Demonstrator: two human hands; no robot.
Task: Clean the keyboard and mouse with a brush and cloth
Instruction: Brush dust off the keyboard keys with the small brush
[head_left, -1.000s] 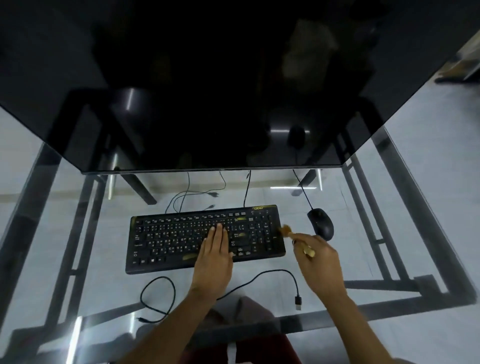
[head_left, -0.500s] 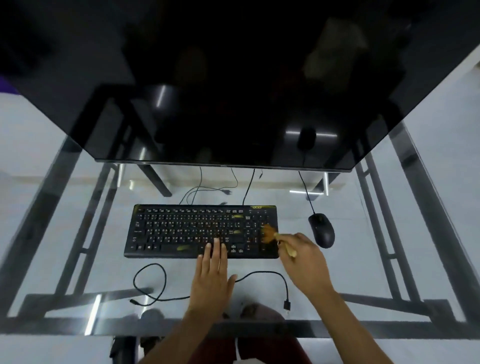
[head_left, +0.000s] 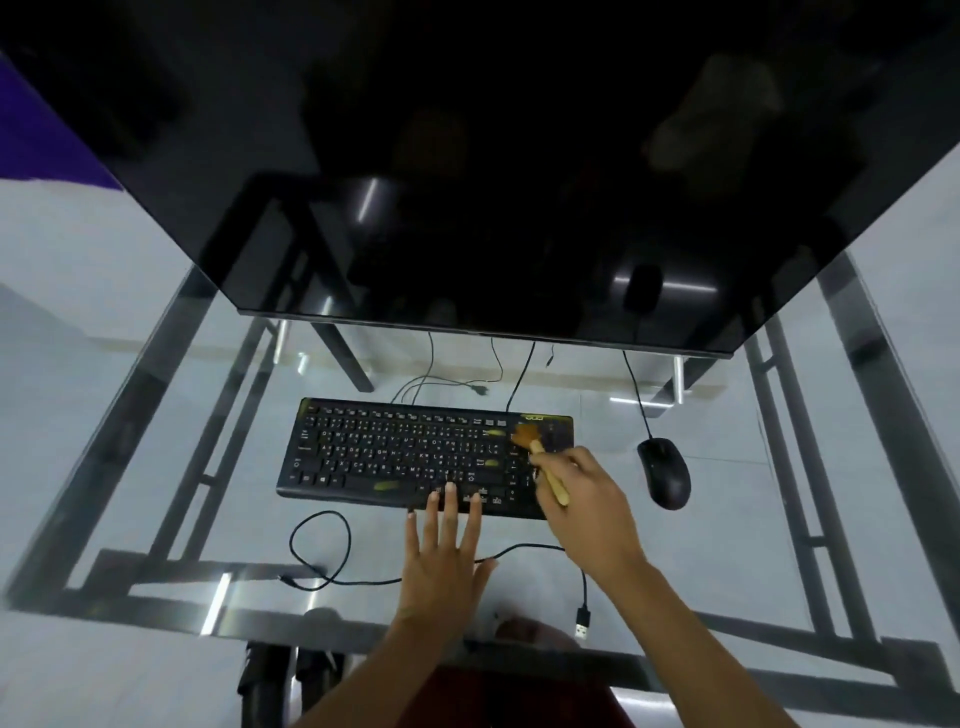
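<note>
On the glass desk (head_left: 727, 530), right hand (head_left: 582, 499) gripped brush (head_left: 543, 460) with bristles on keyboard (head_left: 395, 457); left hand (head_left: 447, 566) lay flat, fingers spread, fingertips touching its near edge.

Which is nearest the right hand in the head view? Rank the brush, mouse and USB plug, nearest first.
1. Brush: held in the right hand, bristles on the keyboard's right end.
2. Mouse: on the glass, just right of that hand.
3. USB plug: at the near edge, below the forearm.
</note>
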